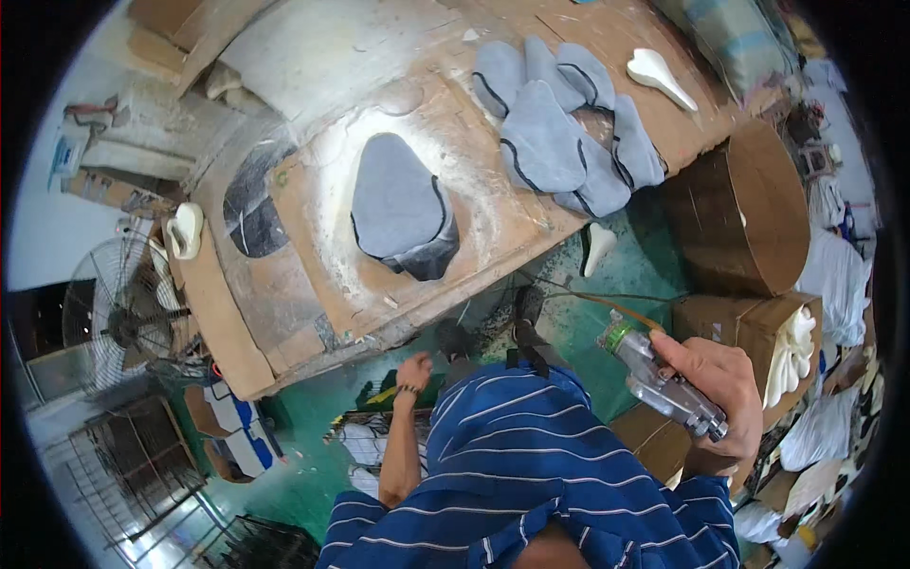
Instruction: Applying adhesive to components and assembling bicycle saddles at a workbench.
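So, we're gripping the grey tool in our right hand; left hand is hanging nearer the grey cover, grip unclear. Cover's lying on the counter, left's 12 o'clock, long axis roughly 12-to-6.

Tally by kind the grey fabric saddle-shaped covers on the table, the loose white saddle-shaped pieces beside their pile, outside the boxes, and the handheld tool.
Grey fabric saddle-shaped covers: 7 visible (1 alone, 6 in the overlapping pile)
Loose white saddle-shaped pieces: 2
Silver-grey handheld tool with a green ring: 1
Total: 10 visible
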